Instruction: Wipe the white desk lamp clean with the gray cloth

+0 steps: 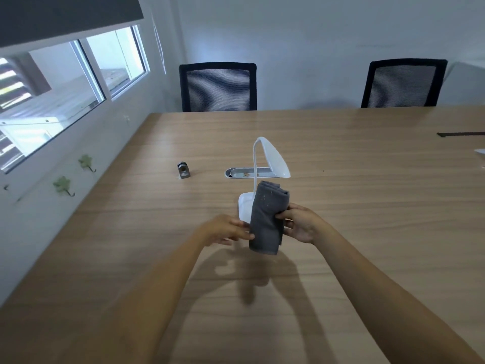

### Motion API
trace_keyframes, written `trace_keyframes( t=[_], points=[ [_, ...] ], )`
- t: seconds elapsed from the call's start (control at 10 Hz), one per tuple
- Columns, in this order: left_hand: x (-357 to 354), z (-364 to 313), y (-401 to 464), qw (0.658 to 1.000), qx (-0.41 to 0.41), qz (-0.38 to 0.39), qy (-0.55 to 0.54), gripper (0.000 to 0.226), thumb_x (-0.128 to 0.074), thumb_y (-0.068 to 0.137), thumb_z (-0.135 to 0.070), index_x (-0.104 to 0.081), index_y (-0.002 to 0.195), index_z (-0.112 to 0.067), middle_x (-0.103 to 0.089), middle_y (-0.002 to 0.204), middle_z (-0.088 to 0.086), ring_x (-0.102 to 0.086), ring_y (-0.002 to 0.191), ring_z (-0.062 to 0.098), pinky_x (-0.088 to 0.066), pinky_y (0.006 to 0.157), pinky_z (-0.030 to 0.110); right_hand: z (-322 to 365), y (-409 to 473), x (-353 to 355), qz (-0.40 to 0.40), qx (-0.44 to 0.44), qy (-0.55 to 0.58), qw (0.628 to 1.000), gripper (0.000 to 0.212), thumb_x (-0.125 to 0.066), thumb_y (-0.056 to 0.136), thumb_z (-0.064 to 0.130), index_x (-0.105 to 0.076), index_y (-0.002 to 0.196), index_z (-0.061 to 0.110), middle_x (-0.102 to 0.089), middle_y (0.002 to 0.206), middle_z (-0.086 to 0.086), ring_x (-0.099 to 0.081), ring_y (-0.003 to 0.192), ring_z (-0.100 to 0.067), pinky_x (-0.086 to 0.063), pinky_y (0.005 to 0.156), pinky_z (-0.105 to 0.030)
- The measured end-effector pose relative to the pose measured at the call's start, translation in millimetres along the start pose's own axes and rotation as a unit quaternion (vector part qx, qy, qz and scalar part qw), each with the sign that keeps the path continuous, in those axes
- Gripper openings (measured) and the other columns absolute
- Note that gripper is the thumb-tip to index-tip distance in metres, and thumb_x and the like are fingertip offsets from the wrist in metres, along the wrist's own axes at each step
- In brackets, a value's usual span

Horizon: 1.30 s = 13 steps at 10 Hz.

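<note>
Folded gray cloth [266, 219] held up between both hands, in front of the white desk lamp [270, 158].

The right hand [301, 224] is closed on the cloth's right edge, thumb in front, its fingers hidden behind the fabric; the left hand [225, 229] lies with loosely extended fingers against the left edge, and whether it truly pinches cannot be told. The cloth covers much of the lamp's base, which stands on the wooden table [367, 193]; neck and shade rise clear behind. Beyond lie a recessed cable tray [241, 173] and a small metal object [183, 169], too small to identify. Two black chairs [217, 86] stand at the far edge.
</note>
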<state>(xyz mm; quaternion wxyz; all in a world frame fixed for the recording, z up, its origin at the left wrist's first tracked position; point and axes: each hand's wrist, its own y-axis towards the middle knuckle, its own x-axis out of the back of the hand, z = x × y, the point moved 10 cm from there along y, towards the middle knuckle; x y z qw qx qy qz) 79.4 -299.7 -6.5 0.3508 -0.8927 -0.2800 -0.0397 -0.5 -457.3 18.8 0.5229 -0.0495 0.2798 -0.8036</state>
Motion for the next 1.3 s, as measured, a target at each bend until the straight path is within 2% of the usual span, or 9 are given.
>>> trace_keyframes(
  t=[0.1,0.4,0.7,0.8,0.9,1.0,1.1,1.2,1.3],
  points=[
    [-3.6,-0.9,-0.2,0.999,-0.018,-0.022,-0.038,0.016,-0.079,0.074,-0.017,-0.073,0.087,-0.024,-0.068,0.091,-0.003,-0.059,0.091,0.010,-0.046,0.074,0.019,-4.9,1.4,-15.3,0.015,-0.006,0.002,1.000,0.031,-0.045,0.087,-0.011,-0.058,0.084,0.016,-0.057,0.079,-0.004,-0.052,0.072,-0.018,-0.047,0.063,-0.029],
    [42.0,43.9,-29.7,0.990,0.011,-0.094,-0.109,0.016,-0.073,0.080,-0.006,-0.063,0.072,-0.015,-0.063,0.077,0.000,-0.058,0.076,0.008,-0.050,0.076,0.020,-19.2,20.7,-87.3,0.061,-0.030,-0.053,0.996,0.024,-0.052,0.084,-0.008,-0.059,0.079,0.015,-0.061,0.079,-0.006,-0.059,0.068,-0.017,-0.051,0.062,-0.027],
    [119.4,164.4,-102.7,0.959,0.094,-0.199,-0.181,0.010,-0.072,0.082,-0.007,-0.067,0.090,-0.008,-0.068,0.096,0.006,-0.062,0.098,0.021,-0.054,0.085,0.030,-86.8,39.3,-224.7,0.125,-0.095,-0.126,0.980,0.021,-0.050,0.088,-0.007,-0.063,0.090,0.010,-0.063,0.080,-0.004,-0.061,0.069,-0.016,-0.054,0.044,-0.020],
    [136.6,205.8,-122.7,0.945,0.122,-0.223,-0.208,0.016,-0.075,0.078,-0.008,-0.067,0.091,-0.003,-0.070,0.107,0.015,-0.065,0.100,0.026,-0.055,0.093,0.038,-116.1,46.3,-260.7,0.132,-0.105,-0.172,0.971,0.021,-0.052,0.088,-0.004,-0.063,0.083,0.013,-0.061,0.079,-0.004,-0.056,0.066,-0.015,-0.051,0.052,-0.023],
    [152.4,233.1,-138.0,0.935,0.136,-0.267,-0.188,0.014,-0.077,0.076,-0.009,-0.064,0.080,-0.006,-0.068,0.092,0.011,-0.064,0.083,0.021,-0.053,0.072,0.028,-138.8,51.2,-284.0,0.119,-0.111,-0.198,0.967,0.020,-0.055,0.086,-0.001,-0.066,0.102,0.006,-0.060,0.082,-0.005,-0.051,0.063,-0.014,-0.050,0.059,-0.028],
    [163.0,253.0,-141.4,0.932,0.148,-0.295,-0.149,0.028,-0.080,0.074,-0.014,-0.069,0.094,0.002,-0.072,0.100,0.015,-0.069,0.089,0.028,-0.059,0.077,0.035,-157.7,52.9,-294.6,0.097,-0.130,-0.212,0.964,0.009,-0.057,0.086,-0.002,-0.062,0.087,0.004,-0.058,0.081,-0.008,-0.054,0.071,-0.018,-0.053,0.065,-0.033],
    [171.0,253.7,-147.7,0.934,0.161,-0.318,-0.025,0.024,-0.079,0.074,-0.024,-0.065,0.067,-0.006,-0.061,0.062,0.004,-0.059,0.060,0.017,-0.047,0.053,0.023,-169.3,54.5,-296.7,0.085,-0.142,-0.211,0.963,0.017,-0.056,0.086,-0.003,-0.062,0.102,-0.003,-0.060,0.091,-0.013,-0.059,0.086,-0.024,-0.054,0.065,-0.033],
    [180.1,242.5,-146.1,0.930,0.150,-0.328,0.065,0.029,-0.076,0.074,-0.034,-0.061,0.061,-0.012,-0.061,0.064,0.005,-0.059,0.066,0.019,-0.043,0.061,0.024,-171.5,55.1,-291.6,0.079,-0.153,-0.198,0.965,0.009,-0.053,0.088,-0.002,-0.060,0.083,-0.001,-0.060,0.085,-0.012,-0.059,0.091,-0.025,-0.054,0.082,-0.034],
    [191.7,219.8,-146.6,0.918,0.142,-0.352,0.114,0.021,-0.073,0.077,-0.035,-0.065,0.077,-0.016,-0.063,0.083,0.003,-0.062,0.083,0.020,-0.044,0.070,0.024,-166.5,54.8,-283.1,0.080,-0.154,-0.178,0.968,0.020,-0.049,0.092,0.001,-0.056,0.073,0.000,-0.058,0.076,-0.011,-0.060,0.072,-0.022,-0.055,0.076,-0.032]
  ],
)
